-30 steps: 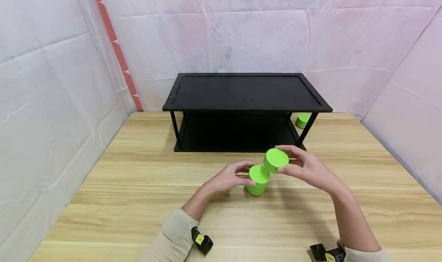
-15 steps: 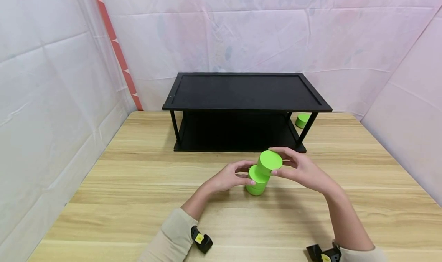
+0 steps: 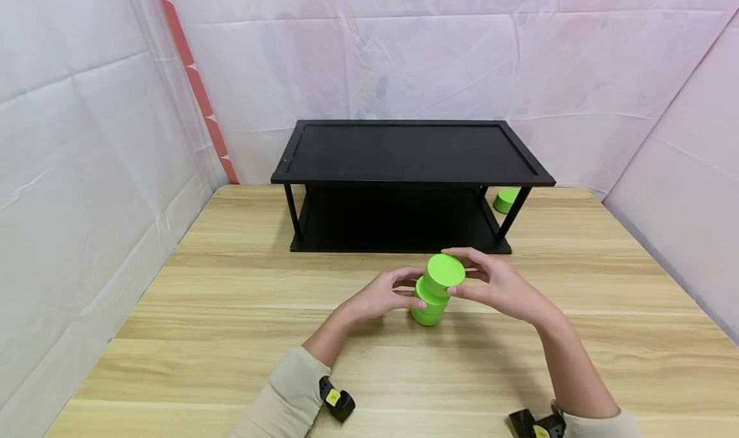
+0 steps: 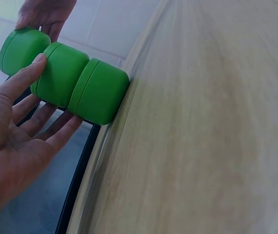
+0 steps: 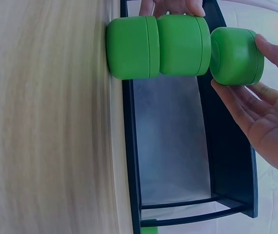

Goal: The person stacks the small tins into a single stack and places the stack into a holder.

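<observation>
Pale cloth sheets (image 3: 369, 53) surround a wood-grained counter (image 3: 202, 335). Toward its 12 o'clock edge stands a black two-tier shelf (image 3: 412, 152). On the near side, the left hand (image 3: 375, 297) lies at 9 o'clock to the green tubs, its grip curled about the middle tub (image 4: 63, 73), thumb on one side and fingers on the other. The right hand (image 3: 508, 289), at 3 o'clock, has its grip around the top tub (image 3: 444, 270). The lower tub (image 4: 100, 92) rests on the counter with the middle one stacked on it; the top one is just above, offset toward 1 o'clock (whether they touch, I cannot tell). At 1 o'clock, beside the shelf, a fourth tub (image 3: 505, 199) is partly hidden.
</observation>
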A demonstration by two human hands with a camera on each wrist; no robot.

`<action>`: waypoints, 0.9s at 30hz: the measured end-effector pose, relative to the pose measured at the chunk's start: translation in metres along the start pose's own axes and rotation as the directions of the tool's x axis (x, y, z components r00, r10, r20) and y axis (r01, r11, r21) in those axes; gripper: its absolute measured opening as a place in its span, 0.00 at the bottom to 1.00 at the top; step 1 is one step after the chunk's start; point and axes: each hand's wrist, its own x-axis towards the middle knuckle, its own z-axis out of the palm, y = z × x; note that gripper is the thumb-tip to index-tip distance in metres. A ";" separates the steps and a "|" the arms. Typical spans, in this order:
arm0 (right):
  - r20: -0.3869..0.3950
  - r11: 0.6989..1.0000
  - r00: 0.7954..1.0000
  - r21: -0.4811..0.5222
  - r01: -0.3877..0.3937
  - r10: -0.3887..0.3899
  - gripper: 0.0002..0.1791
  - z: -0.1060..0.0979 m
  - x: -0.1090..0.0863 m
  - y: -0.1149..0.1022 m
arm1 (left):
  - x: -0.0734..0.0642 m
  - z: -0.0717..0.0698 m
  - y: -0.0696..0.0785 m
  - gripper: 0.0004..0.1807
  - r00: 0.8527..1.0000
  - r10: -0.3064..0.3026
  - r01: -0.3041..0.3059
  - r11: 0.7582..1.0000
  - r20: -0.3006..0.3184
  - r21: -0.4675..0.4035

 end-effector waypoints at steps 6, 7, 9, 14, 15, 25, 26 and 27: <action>0.007 1.000 1.000 0.015 0.007 -0.007 0.29 0.003 0.001 -0.001 | 0.000 0.000 0.000 0.31 1.000 0.003 -0.003 1.000 -0.001 -0.006; 0.008 1.000 1.000 0.015 0.007 -0.007 0.29 0.003 0.001 0.000 | 0.000 0.000 0.000 0.31 1.000 0.002 -0.002 1.000 -0.002 -0.005; 0.013 1.000 1.000 0.017 0.011 -0.012 0.29 0.004 0.001 0.000 | 0.001 0.000 0.000 0.31 1.000 0.004 -0.004 1.000 -0.002 -0.003; 0.024 1.000 1.000 0.016 0.018 -0.018 0.29 0.007 0.003 0.003 | 0.000 0.000 0.000 0.30 1.000 -0.001 0.001 1.000 0.000 -0.011; 0.024 1.000 1.000 0.016 0.018 -0.018 0.28 0.007 0.003 0.003 | 0.000 0.001 0.000 0.30 1.000 -0.003 0.003 1.000 0.000 -0.015; 0.032 1.000 0.999 0.026 0.001 -0.002 0.30 0.010 0.003 0.004 | -0.005 0.001 0.015 0.29 1.000 0.006 -0.006 1.000 0.003 -0.022; 0.033 1.000 0.999 0.026 0.002 -0.002 0.29 0.010 0.003 0.004 | -0.007 0.001 0.019 0.29 1.000 0.004 -0.004 1.000 0.003 -0.020; 0.035 1.000 0.999 0.025 0.003 -0.004 0.29 0.010 0.003 0.004 | -0.009 0.002 0.022 0.29 1.000 0.002 -0.002 1.000 0.004 -0.018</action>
